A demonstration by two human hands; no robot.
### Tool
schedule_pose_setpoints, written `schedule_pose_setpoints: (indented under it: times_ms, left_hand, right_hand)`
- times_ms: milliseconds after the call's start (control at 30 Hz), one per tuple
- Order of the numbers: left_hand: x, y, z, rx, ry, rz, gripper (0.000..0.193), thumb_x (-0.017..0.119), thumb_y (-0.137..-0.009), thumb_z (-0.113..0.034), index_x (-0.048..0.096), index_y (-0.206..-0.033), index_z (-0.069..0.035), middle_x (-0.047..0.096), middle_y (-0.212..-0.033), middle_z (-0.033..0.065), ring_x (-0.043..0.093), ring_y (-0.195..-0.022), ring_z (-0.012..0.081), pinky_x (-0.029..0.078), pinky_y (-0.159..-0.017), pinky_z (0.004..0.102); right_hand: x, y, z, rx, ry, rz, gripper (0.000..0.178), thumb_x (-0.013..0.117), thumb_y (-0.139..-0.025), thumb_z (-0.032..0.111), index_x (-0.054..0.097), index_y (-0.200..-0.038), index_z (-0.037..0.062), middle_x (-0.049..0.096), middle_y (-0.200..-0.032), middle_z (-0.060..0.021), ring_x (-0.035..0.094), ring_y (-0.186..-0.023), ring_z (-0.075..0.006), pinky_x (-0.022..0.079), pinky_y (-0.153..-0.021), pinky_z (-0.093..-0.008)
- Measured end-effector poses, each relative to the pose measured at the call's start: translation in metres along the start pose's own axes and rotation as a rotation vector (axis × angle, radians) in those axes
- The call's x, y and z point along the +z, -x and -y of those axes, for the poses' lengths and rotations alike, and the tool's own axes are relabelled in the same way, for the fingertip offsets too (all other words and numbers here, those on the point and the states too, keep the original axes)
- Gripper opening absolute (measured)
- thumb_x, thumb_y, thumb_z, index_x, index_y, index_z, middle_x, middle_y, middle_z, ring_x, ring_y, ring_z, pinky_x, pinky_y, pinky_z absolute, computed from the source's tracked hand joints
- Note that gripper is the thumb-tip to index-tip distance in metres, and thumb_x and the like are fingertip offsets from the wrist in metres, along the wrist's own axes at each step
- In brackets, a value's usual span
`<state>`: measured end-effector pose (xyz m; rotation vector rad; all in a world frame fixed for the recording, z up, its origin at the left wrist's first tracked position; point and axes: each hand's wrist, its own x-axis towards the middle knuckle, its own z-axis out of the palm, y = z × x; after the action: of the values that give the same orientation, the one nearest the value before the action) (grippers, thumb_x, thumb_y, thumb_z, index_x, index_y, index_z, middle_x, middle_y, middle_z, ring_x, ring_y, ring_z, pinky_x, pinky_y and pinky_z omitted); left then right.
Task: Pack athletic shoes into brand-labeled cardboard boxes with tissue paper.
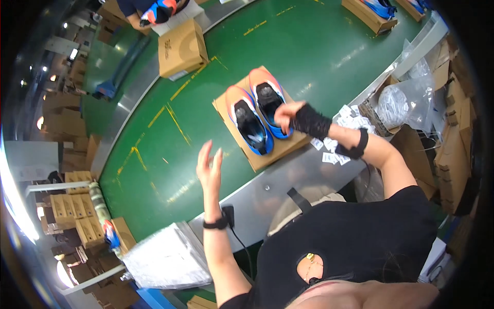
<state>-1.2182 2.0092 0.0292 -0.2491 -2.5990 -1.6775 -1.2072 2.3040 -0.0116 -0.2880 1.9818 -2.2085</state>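
Note:
A pair of shoes lies side by side on a flat brown cardboard box (261, 164): a left shoe (250, 126) and a right shoe (266, 95), orange at the toes, blue at the heels, with black openings. My right hand (290, 114), in a black fingerless wrap, is over the right shoe's heel end. Its fingers are curled, and whatever they may hold is hidden. My left hand (210, 167) hovers over the green surface, left of the box, fingers apart and holding nothing. Small white packets (352, 121) lie in a loose pile beside my right wrist.
A closed cardboard box (181, 50) stands across the green surface (170, 149). Beyond it, another person's hand (138, 21) is near an orange-and-blue shoe (158, 12). More boxed shoes (373, 15) are at the far right. Plastic-wrapped white sheets (167, 257) lie at my left.

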Motion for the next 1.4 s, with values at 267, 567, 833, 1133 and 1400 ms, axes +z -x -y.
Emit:
schedule_pose_setpoints:
  times_ms: [267, 567, 833, 1133, 1400]
  left_hand:
    - [0.048, -0.071, -0.009, 0.393, -0.177, 0.303, 0.033, 0.067, -0.07, -0.02, 0.06, -0.101, -0.011, 0.051, -0.113, 0.0153, 0.049, -0.104, 0.0255, 0.04, -0.086, 0.034]
    - [0.065, -0.088, -0.017, 0.329, -0.123, 0.133, 0.019, 0.061, -0.075, -0.012, 0.063, -0.092, -0.004, 0.063, -0.083, 0.0122, 0.061, -0.076, 0.02, 0.047, -0.067, 0.0275]
    - [0.064, -0.036, 0.015, 0.233, -0.096, 0.029, 0.046, 0.059, -0.077, -0.023, 0.045, -0.115, 0.0, 0.051, -0.107, 0.0219, 0.053, -0.093, 0.0333, 0.044, -0.077, 0.0343]
    - [0.098, 0.035, 0.102, -0.169, -0.208, -0.009, 0.05, 0.046, -0.084, -0.031, 0.036, -0.112, 0.01, 0.047, -0.103, 0.0325, 0.047, -0.097, 0.0429, 0.039, -0.081, 0.0434]
    - [0.034, 0.029, 0.185, 0.304, -0.707, 0.32, 0.045, 0.044, -0.083, -0.036, 0.044, -0.11, 0.0, 0.055, -0.097, 0.0245, 0.054, -0.089, 0.0386, 0.043, -0.075, 0.0428]
  right_hand:
    - [-0.017, -0.045, 0.03, -0.657, 1.028, -0.059, 0.024, 0.066, -0.064, 0.013, 0.049, -0.08, 0.0058, 0.049, -0.1, -0.014, 0.053, -0.082, -0.0299, 0.046, -0.066, -0.0342]
    - [-0.01, -0.065, 0.025, -0.262, 0.717, -0.261, 0.016, 0.059, -0.069, 0.012, 0.054, -0.084, 0.0088, 0.059, -0.084, -0.0096, 0.059, -0.074, -0.0253, 0.048, -0.063, -0.0332]
    - [-0.004, -0.023, 0.014, -0.591, 0.948, -0.348, 0.033, 0.066, -0.062, 0.01, 0.054, -0.093, 0.0105, 0.055, -0.095, -0.0114, 0.057, -0.074, -0.0288, 0.047, -0.062, -0.036]
    - [0.049, -0.049, -0.013, 0.033, 1.269, 0.182, 0.061, 0.053, -0.073, 0.023, 0.029, -0.123, -0.0036, 0.059, -0.071, -0.0203, 0.059, -0.062, -0.0326, 0.046, -0.056, -0.0393]
    - [0.057, 0.049, 0.04, -0.612, 1.048, 0.202, 0.064, 0.055, -0.069, 0.022, 0.031, -0.128, 0.0257, 0.059, -0.078, -0.0175, 0.058, -0.054, -0.0264, 0.046, -0.046, -0.0346]
